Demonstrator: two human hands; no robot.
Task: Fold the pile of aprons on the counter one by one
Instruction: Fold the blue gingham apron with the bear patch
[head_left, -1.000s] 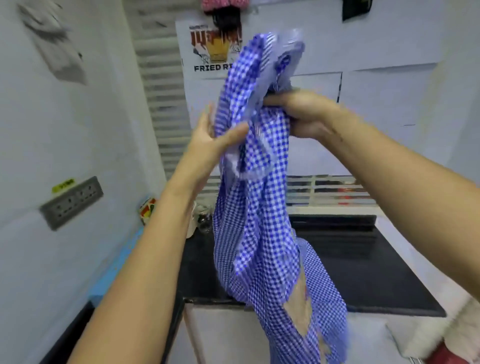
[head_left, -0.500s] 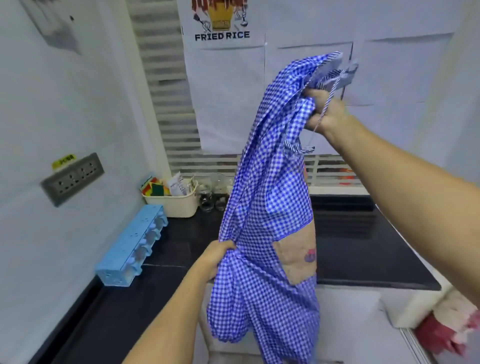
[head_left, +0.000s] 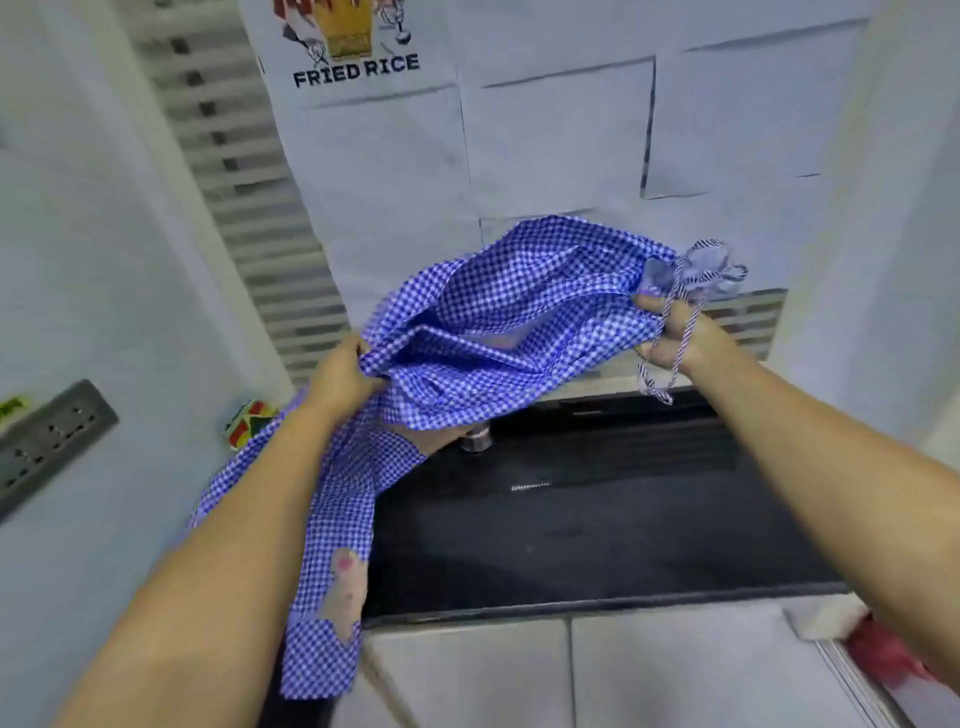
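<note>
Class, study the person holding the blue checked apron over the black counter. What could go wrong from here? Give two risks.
1. The ties loop around the right hand, so they may snag when the apron is spread.
2. Cloth hangs below the left hand close to a small metallic object on the counter and could knock it.

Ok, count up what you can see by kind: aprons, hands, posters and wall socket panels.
Blue checked apron: 1
Hands: 2, the left hand and the right hand, both gripping the apron
Fried rice poster: 1
Socket panel: 1
Total: 5
</note>
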